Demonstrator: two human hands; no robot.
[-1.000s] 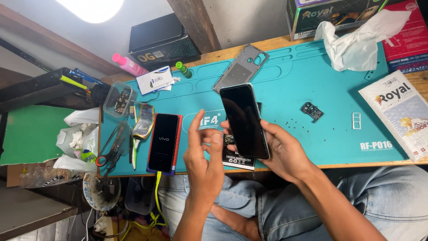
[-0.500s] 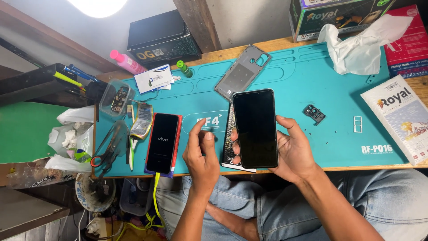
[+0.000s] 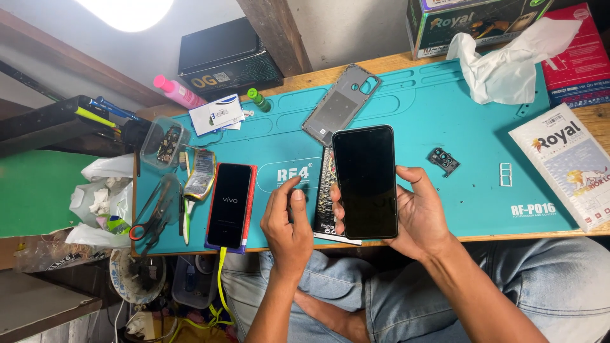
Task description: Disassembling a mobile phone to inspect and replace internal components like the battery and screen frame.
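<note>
- Head view: right hand (image 3: 422, 219) grips the dark phone (image 3: 365, 181), whose body hides its fingertips.
- Left hand (image 3: 287, 222), at nine o'clock of it, fingers loosely curled, holds nothing.

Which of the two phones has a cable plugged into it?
The phone with the red edge, lying flat on the teal mat; a yellow cable hangs from its bottom. The larger black phone in the right hand has none.

A: Which screens were there?
B: A dark, blank rectangular phone screen (image 3: 365, 182) stood in the right hand (image 3: 416, 216). A lit black screen on the red-edged phone (image 3: 229, 204) lay left.
A: Packages?
B: A black cardboard box (image 3: 225, 56) behind, a red flat box (image 3: 579, 54) far right.
</note>
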